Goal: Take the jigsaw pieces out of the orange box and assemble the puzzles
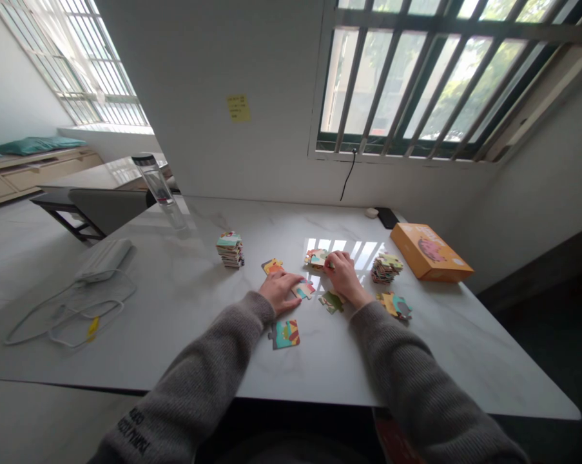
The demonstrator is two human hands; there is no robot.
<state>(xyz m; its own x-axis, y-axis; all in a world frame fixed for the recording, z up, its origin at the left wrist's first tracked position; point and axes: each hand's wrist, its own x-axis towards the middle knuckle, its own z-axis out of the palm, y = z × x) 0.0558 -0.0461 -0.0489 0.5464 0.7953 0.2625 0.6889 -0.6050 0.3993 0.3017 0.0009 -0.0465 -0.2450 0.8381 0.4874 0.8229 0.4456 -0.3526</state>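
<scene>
My left hand [281,291] lies low over the table with its fingers apart, fingertips at the edge of a pink and teal puzzle piece [304,289]. Just beyond it is an orange puzzle piece [272,265], partly covered by the hand. A teal piece with striped colours [287,334] lies nearer to me. My right hand [343,274] pinches a puzzle piece at the right end of a low pile of pieces [316,257]; the fingers hide most of that piece. Beside the right wrist lie a green piece [331,301] and yellow and grey pieces [394,305].
Tall stacks of puzzle pieces stand at left [230,250] and right [386,267]. An orange box [430,251] lies at the right, near a black phone-like object [387,218]. A clear bottle [154,180], a white device [106,260] and its cable [85,308] are at the left.
</scene>
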